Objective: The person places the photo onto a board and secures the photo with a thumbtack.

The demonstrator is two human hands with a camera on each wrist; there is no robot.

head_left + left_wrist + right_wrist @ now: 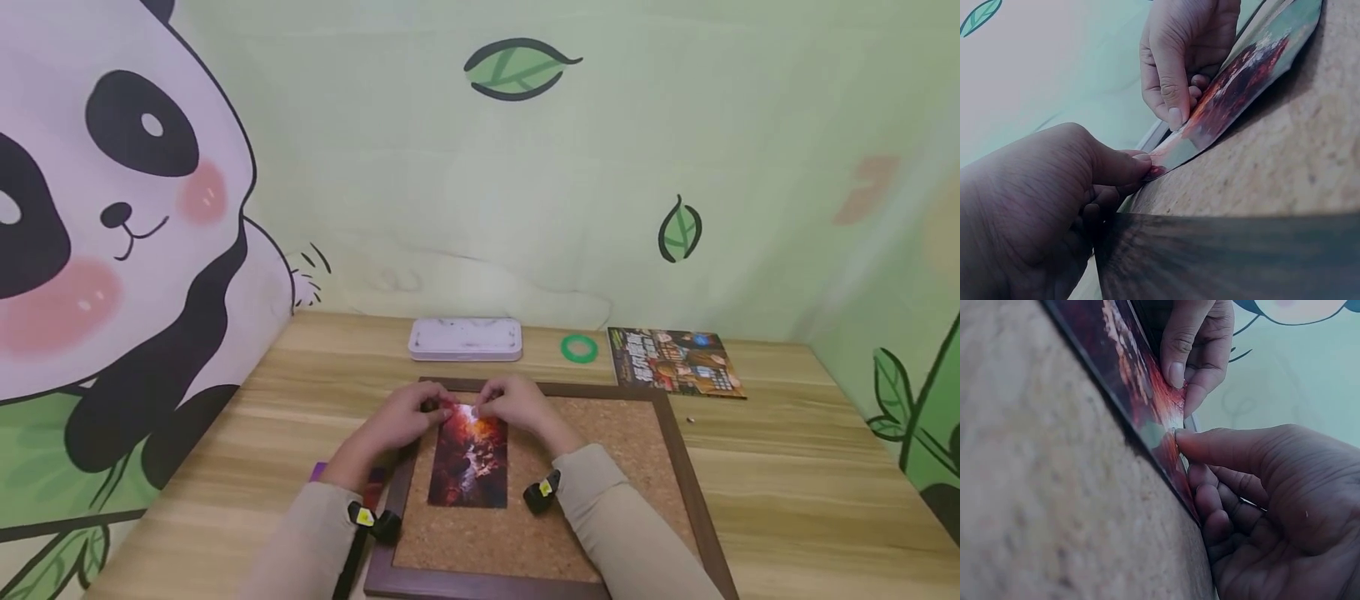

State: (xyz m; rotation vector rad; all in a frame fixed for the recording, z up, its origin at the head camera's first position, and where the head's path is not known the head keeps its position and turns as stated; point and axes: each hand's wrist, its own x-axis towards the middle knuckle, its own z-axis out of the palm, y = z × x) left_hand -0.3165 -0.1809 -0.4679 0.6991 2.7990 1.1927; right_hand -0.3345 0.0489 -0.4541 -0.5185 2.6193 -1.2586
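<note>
A dark red and orange picture card (468, 467) lies over the left part of a cork board (600, 492) with a brown frame. Thumb and fingers of my left hand (401, 415) pinch the card's top left corner. Beside it, my right hand (517, 404) pinches the top edge, thumb on the printed face and other fingers curled behind. In the left wrist view the card (1235, 94) slants up from the cork, a dark gap under its side. Up close in the right wrist view, my right thumb (1229, 447) sits right at the card's edge.
Behind the board stand a white tin case (465, 340) and a green tape roll (579, 348). A colourful booklet (675, 362) lies at the back right, a tiny shiny piece (691, 419) in front of it. Something purple (318, 472) shows beneath my left forearm.
</note>
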